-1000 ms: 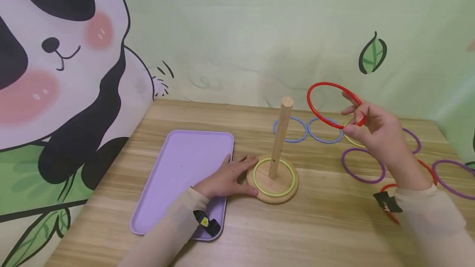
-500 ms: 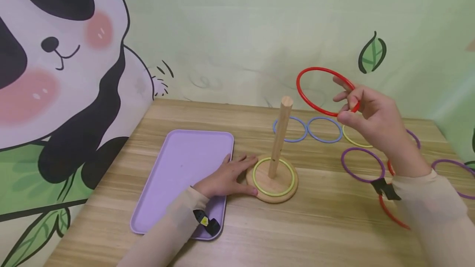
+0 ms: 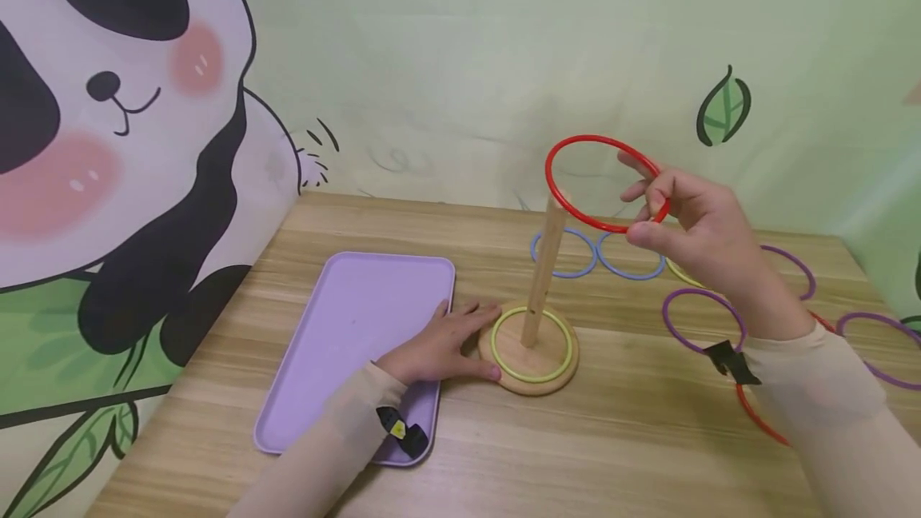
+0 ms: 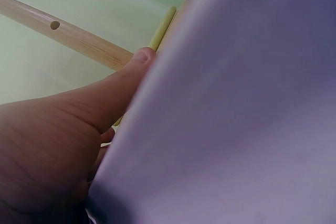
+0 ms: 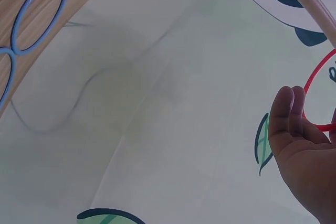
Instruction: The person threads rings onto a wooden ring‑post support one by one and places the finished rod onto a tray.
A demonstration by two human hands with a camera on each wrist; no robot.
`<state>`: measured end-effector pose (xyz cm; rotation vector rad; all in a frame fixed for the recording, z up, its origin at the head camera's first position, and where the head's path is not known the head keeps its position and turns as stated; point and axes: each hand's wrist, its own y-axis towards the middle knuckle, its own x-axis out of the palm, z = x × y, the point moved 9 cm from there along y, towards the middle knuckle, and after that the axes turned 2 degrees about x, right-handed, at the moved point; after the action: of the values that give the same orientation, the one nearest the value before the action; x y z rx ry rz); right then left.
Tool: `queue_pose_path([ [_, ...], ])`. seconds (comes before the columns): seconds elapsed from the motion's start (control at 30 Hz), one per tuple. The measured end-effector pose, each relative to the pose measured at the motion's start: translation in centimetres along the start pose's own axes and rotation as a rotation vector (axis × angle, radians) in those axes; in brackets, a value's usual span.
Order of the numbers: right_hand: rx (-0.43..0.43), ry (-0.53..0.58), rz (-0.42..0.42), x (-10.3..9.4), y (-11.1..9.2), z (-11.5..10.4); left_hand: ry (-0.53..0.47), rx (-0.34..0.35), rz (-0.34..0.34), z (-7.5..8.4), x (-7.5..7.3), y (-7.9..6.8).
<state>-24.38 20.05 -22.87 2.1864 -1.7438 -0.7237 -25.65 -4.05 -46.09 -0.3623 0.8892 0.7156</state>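
Observation:
My right hand [image 3: 701,218] pinches a red ring [image 3: 550,174] between thumb and fingers, above the table. In the head view the ring's left side overlaps the top of an upright wooden peg [image 3: 544,270]; whether it is around the peg I cannot tell. A yellow-green ring [image 3: 568,354] lies around the peg's foot on the round wooden base [image 3: 514,382]. The fingers of my left hand [image 3: 439,346] are spread and touch the base's left edge. In the right wrist view the red ring [image 5: 311,80] is partly cut off, beside my right hand [image 5: 302,156].
A purple tray [image 3: 345,334] lies left of the base, under my left forearm. Blue rings [image 3: 593,250], a partly hidden yellow ring [image 3: 687,274], purple rings [image 3: 665,322] and red rings [image 3: 755,414] lie on the wooden table [image 3: 612,454] to the right. A painted wall [image 3: 460,86] stands behind.
My right hand has carried the red ring leftward, first rising, until it overlaps the peg's top in view. The left hand stays on the base.

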Motion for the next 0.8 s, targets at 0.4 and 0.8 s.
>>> queue_pose_path([
  [0.4,0.022,-0.145,-0.052,1.7,-0.6,0.9,-0.001,-0.007,-0.004,-0.2,0.0,0.0],
  [0.8,0.003,-0.255,-0.084,3.2,-1.4,2.0,-0.011,-0.004,-0.002,-0.2,0.1,0.0],
])
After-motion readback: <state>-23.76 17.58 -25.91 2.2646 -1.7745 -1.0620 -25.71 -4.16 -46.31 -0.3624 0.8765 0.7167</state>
